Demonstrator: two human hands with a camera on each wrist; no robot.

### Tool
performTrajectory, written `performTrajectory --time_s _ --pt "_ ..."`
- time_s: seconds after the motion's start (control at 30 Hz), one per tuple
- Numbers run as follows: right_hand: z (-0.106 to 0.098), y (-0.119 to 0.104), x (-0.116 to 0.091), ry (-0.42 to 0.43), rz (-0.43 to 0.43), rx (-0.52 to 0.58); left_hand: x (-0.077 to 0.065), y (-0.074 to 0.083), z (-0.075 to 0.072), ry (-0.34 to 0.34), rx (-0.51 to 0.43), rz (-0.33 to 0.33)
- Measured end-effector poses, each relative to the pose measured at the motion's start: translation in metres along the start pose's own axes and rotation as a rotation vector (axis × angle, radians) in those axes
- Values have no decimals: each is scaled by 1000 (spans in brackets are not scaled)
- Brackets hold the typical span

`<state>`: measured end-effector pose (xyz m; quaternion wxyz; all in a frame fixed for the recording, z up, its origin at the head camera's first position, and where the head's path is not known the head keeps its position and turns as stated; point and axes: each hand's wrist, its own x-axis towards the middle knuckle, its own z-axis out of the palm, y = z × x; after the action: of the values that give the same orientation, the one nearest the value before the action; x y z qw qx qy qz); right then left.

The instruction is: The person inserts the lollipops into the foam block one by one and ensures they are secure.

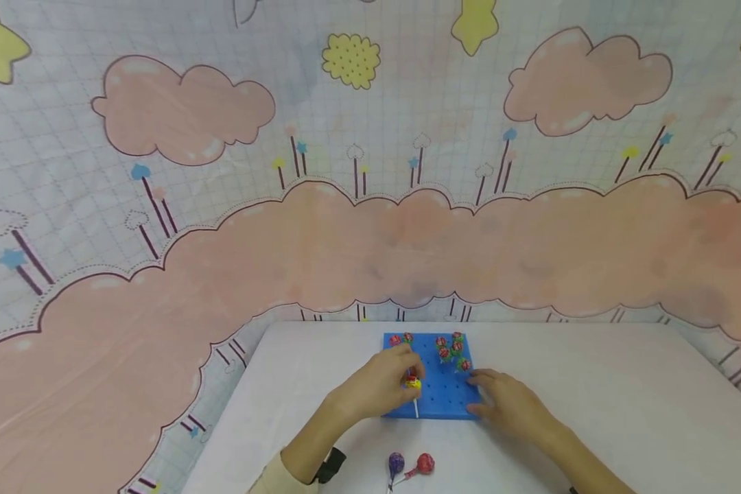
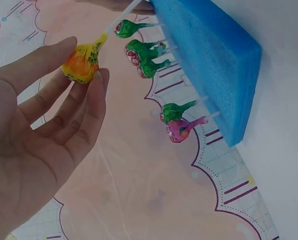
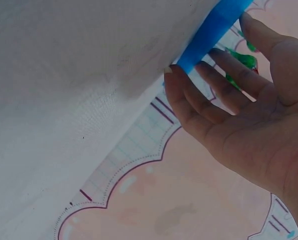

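My left hand (image 1: 379, 384) pinches a yellow-wrapped lollipop (image 2: 84, 62) by its candy end, its white stick pointing down at the blue foam board (image 1: 444, 408). The board is dotted with small holes. Green-and-red lollipops (image 1: 457, 348) stand in its right part, and a pink lollipop (image 1: 395, 340) with a green one (image 1: 407, 337) stands at the far left corner. At the board's right edge, my right hand (image 1: 512, 405) rests its fingertips with the fingers spread and loosely bent.
In front of the board, a purple lollipop (image 1: 396, 463) and a red lollipop (image 1: 425, 464) lie on the white table (image 1: 321, 350). Behind the table hangs a printed cloth (image 1: 383, 254) with clouds and stars.
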<state>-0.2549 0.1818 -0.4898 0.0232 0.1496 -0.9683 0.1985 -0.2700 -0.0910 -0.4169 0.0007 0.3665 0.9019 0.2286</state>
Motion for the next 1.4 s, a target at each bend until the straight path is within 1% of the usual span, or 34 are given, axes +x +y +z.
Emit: performTrajectory --time_s 0.17,0.47,0.63,0.73,0.97,1.2,1.4 --pt "0 0 -1 8 -1 20 5 -3 -3 56 48 -8" --pt "2 3 -1 28 -16 13 12 -15 -5 163 33 -30" --pt "3 5 -1 33 -20 3 20 -23 -3 209 31 -64" --pt "4 6 -1 34 -16 7 25 -27 -2 230 41 -68" --pt "5 6 0 25 -7 28 32 -35 2 262 63 -72" --pt "5 5 1 21 0 31 37 -39 7 274 68 -74" --pt "5 6 0 18 6 36 42 -43 11 271 67 -81"
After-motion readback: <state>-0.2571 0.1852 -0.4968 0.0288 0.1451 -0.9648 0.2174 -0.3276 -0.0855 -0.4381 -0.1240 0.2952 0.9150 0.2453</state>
